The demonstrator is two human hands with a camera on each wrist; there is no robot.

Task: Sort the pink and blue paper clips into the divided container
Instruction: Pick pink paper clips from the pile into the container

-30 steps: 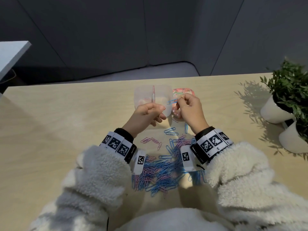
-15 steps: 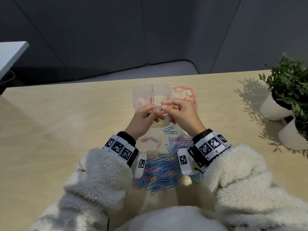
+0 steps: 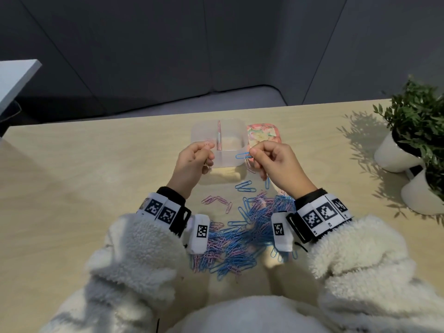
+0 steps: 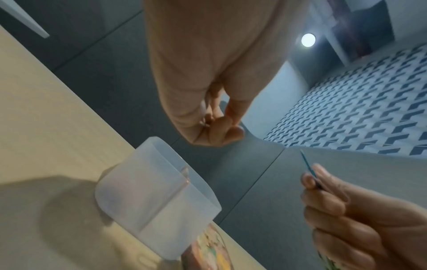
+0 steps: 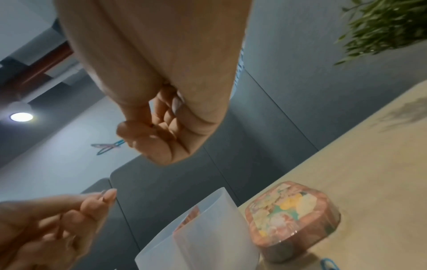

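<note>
A big light wooden table (image 3: 72, 188) fills the middle of the head view. On the right edge stand two white pots (image 3: 394, 155) with a leafy green plant (image 3: 418, 111) in them, and the leaves throw a dark shadow (image 3: 358, 131) on the wood. Near the top middle of the table lies a small pink lid with a flower pattern (image 3: 264, 133). Behind the table, a dark grey wall (image 3: 216, 44) fills the top of the frame. In the upper left corner sticks out the corner of a white board (image 3: 16, 75). In the left wrist view a round lamp (image 4: 308, 40) shines at the upper right, above a blue and white patterned wall (image 4: 360, 109).
</note>
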